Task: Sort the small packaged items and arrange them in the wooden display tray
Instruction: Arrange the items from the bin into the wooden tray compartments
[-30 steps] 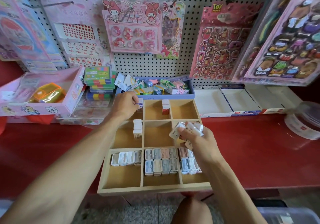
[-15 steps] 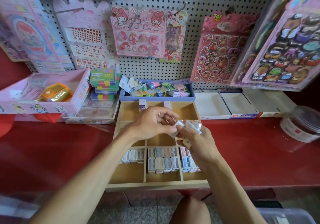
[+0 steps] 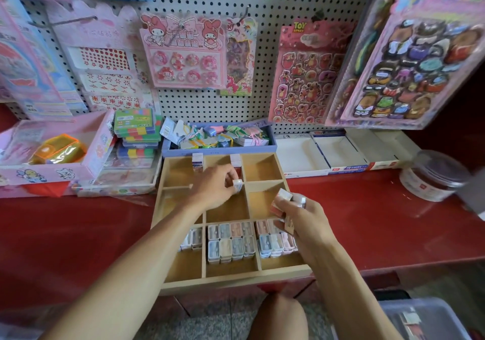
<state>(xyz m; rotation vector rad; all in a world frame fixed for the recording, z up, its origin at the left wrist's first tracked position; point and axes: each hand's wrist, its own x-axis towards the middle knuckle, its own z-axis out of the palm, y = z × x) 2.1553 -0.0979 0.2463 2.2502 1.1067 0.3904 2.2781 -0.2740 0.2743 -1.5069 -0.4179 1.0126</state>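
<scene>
the person is partway through the placing step: the left hand (image 3: 214, 187) is pinching one small packaged item (image 3: 237, 183) between curled fingertips over the middle of the wooden display tray (image 3: 231, 280), while the right hand (image 3: 299, 216) is gripping a small bunch of spare items (image 3: 284, 196), fingers curled round them, above the tray's right side. judging by where the pinched piece is hanging, near the divider between the back and middle rows, the next move is probably calling for lowering it upright into one of those open compartments and letting go without knocking its neighbours; which compartment is meant cannot be told. the item is looking like a little whitish box in glossy wrap, slightly blurred. the near row is already holding neat lines of similar pastel pieces (image 3: 232, 242) in blue, pink and cream, standing side by side in the middle and right compartments, with a few more showing past the forearm at the left. two white pieces (image 3: 197, 160) are standing against the tray's back wall. the tray is sitting on a red counter (image 3: 393, 221), its front edge overhanging.
</scene>
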